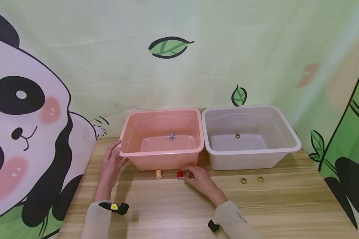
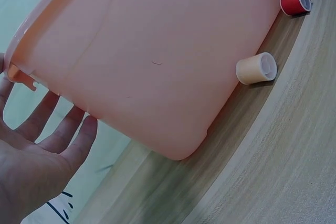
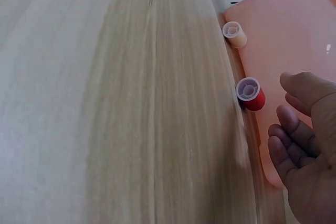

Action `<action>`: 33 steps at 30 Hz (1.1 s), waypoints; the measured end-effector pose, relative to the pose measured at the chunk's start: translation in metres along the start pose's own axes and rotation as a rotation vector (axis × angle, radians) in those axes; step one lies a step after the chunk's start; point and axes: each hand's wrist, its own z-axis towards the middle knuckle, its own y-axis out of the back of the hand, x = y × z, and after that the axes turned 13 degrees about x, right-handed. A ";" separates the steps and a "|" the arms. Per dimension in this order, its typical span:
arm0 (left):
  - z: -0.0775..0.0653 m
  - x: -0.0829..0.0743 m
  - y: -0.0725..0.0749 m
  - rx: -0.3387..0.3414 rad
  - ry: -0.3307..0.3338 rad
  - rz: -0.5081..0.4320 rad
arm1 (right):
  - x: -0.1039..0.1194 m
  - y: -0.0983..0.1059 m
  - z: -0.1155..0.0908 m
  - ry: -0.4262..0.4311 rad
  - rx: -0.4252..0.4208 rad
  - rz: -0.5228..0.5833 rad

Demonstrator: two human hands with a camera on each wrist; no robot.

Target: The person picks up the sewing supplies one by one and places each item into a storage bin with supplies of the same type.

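Observation:
My left hand [image 1: 110, 166] is at the left end of the pink bin [image 1: 164, 161], its extended fingers against the side below the rim. A spool of red thread [image 1: 180, 174] stands on the table just in front of that bin. Close to its right is my right hand [image 1: 201, 182], fingers loosely bent; in the right wrist view a gap separates the fingertips from the red spool, and nothing shows in the grasp. Left of it stands a spool of peach thread [image 1: 159, 174]. Inside the pink bin lies a grey-blue spool [image 1: 171, 136].
A light grey bin [image 1: 245, 161] stands right beside the pink one, with a gold-coloured ring [image 1: 237, 136] inside. Two more such rings, a left one [image 1: 243, 181] and a right one [image 1: 260, 179], lie before it on the wooden table [image 1: 167, 212]. A panda-print cloth [image 1: 113, 76] hangs behind.

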 end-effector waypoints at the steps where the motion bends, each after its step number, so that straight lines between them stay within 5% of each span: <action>1: 0.000 0.000 0.000 -0.003 0.006 0.001 | 0.000 0.000 0.000 -0.001 0.006 0.006; 24: 0.000 0.000 0.001 -0.006 0.031 0.006 | -0.013 -0.004 0.008 0.042 0.021 0.016; 33: 0.000 0.000 0.000 -0.009 0.018 -0.009 | -0.015 -0.013 0.011 0.002 -0.035 0.016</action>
